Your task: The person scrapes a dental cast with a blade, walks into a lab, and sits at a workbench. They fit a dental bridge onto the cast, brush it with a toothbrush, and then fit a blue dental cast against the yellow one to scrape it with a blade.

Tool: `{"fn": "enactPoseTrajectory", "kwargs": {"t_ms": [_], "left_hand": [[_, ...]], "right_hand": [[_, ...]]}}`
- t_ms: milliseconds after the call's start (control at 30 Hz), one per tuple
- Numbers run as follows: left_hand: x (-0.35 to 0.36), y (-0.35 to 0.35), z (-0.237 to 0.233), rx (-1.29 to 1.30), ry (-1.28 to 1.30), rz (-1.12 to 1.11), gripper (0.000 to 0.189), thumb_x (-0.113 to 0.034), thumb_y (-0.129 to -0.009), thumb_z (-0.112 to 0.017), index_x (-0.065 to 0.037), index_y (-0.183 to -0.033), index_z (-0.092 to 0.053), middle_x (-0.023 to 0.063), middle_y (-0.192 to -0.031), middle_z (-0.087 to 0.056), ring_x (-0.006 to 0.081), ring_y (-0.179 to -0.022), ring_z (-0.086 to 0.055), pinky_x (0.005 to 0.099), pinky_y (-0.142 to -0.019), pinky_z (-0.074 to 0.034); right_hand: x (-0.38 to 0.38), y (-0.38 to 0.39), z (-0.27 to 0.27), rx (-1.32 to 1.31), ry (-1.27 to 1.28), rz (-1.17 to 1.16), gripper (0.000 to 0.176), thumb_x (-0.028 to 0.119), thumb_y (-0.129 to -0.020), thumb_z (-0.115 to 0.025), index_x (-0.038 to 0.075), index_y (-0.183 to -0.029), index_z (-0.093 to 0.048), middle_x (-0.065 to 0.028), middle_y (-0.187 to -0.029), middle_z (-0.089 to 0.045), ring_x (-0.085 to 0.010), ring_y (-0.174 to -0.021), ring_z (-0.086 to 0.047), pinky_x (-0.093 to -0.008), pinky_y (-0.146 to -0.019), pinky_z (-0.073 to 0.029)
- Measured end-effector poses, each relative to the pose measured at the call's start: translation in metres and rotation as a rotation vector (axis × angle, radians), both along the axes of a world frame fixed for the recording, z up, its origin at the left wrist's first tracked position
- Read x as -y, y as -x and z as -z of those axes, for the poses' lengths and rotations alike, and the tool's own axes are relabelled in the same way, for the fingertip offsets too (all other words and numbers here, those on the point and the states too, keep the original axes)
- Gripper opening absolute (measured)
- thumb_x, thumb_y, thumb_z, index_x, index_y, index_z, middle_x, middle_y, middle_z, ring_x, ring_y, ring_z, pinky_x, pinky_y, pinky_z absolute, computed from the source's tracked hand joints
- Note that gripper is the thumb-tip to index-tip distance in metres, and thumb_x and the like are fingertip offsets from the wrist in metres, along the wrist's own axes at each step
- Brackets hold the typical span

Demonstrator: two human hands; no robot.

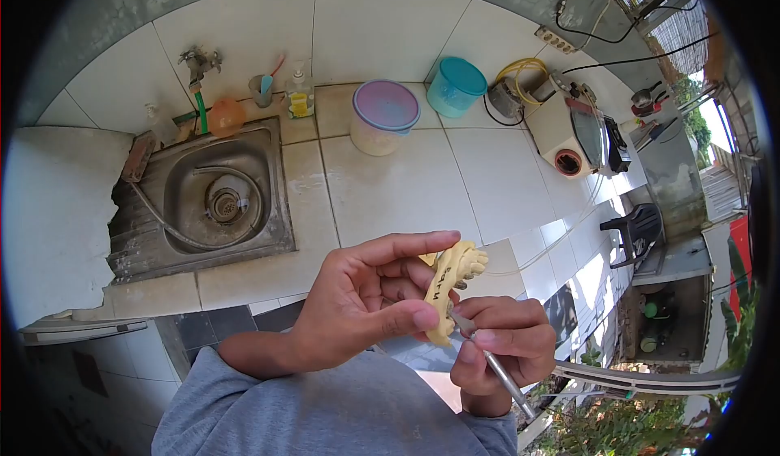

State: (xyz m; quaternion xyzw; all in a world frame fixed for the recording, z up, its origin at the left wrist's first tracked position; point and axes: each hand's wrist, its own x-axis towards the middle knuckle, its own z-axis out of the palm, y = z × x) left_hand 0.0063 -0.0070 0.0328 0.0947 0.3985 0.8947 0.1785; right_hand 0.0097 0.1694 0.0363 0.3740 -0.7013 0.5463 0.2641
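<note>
My left hand point(349, 301) is closed on a pale yellow dental cast point(444, 287), its thumb on the lower part and its index finger stretched along the top. Dark handwriting marks the side of the cast, and moulded teeth show along its right edge. In my right hand point(513, 344) a craft knife point(507, 384) with a slim metal handle is pinched between thumb and fingers. Its blade points up and left, right at the lower edge of the cast. Both hands are in front of my grey shirt, near the counter's front edge.
A steel sink point(284, 212) with a hose in it is set into the tiled counter point(390, 200) at left. Behind stand a soap bottle point(300, 98), a purple-lidded tub point(385, 108) and a teal tub point(457, 89). A white machine point(561, 131) is farther right, near a black chair point(638, 232).
</note>
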Motion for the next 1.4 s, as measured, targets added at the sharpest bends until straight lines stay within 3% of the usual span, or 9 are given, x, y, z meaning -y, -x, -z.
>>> {"fn": "enactPoseTrajectory", "kwargs": {"t_ms": [1100,1200,1267,1300,1367,1400], "left_hand": [[0.005,0.001,0.005,-0.035,-0.014,-0.010,0.080,-0.031,-0.079,-0.078,0.008,-0.136,-0.039,0.0099,-0.100,-0.065,0.0139,-0.094,-0.065,0.0258,-0.084,-0.053],[0.005,0.001,0.009,-0.047,-0.021,-0.009,0.079,-0.028,-0.079,-0.078,0.007,-0.137,-0.038,0.0119,-0.105,-0.064,0.0161,-0.098,-0.065,0.0277,-0.087,-0.053],[0.002,-0.001,0.009,-0.144,-0.041,-0.122,0.070,-0.006,-0.080,-0.074,0.004,-0.138,-0.038,0.0138,-0.108,-0.062,0.0154,-0.100,-0.061,0.0263,-0.087,-0.052],[0.001,0.000,0.010,-0.145,-0.041,-0.121,0.070,-0.006,-0.080,-0.074,0.004,-0.138,-0.038,0.0138,-0.108,-0.062,0.0154,-0.100,-0.061,0.0263,-0.087,-0.052],[0.000,-0.001,0.014,-0.230,-0.001,-0.206,0.071,-0.004,-0.079,-0.075,0.003,-0.139,-0.037,0.0151,-0.113,-0.061,0.0176,-0.102,-0.061,0.0286,-0.090,-0.052],[-0.001,-0.002,0.014,-0.232,-0.001,-0.202,0.071,-0.004,-0.079,-0.075,0.003,-0.139,-0.037,0.0151,-0.113,-0.061,0.0176,-0.102,-0.061,0.0286,-0.090,-0.052]], "right_hand": [[0.005,-0.004,0.000,-0.007,-0.038,0.032,0.024,0.008,-0.080,-0.068,0.003,-0.094,-0.050,-0.0113,-0.075,-0.054,-0.0245,-0.064,-0.066,-0.0276,-0.057,-0.056],[0.008,-0.005,0.000,-0.012,-0.053,0.052,0.023,0.016,-0.085,-0.066,0.003,-0.095,-0.050,-0.0109,-0.074,-0.053,-0.0248,-0.065,-0.066,-0.0304,-0.060,-0.057],[0.016,-0.004,0.000,0.081,0.257,0.068,0.017,0.014,-0.086,-0.067,0.004,-0.095,-0.057,-0.0116,-0.076,-0.062,-0.0260,-0.078,-0.070,-0.0346,-0.066,-0.060],[0.011,-0.002,-0.003,0.079,0.257,0.069,0.017,0.014,-0.086,-0.067,0.004,-0.095,-0.057,-0.0116,-0.076,-0.062,-0.0260,-0.078,-0.070,-0.0346,-0.066,-0.060],[-0.001,0.001,-0.014,0.190,-0.077,0.099,0.022,0.024,-0.092,-0.062,0.004,-0.098,-0.056,-0.0137,-0.081,-0.063,-0.0242,-0.082,-0.069,-0.0339,-0.069,-0.058],[-0.001,0.004,-0.018,0.254,-0.099,0.061,0.021,0.017,-0.088,-0.067,0.003,-0.097,-0.055,-0.0162,-0.085,-0.065,-0.0225,-0.082,-0.067,-0.0310,-0.069,-0.055]]}}
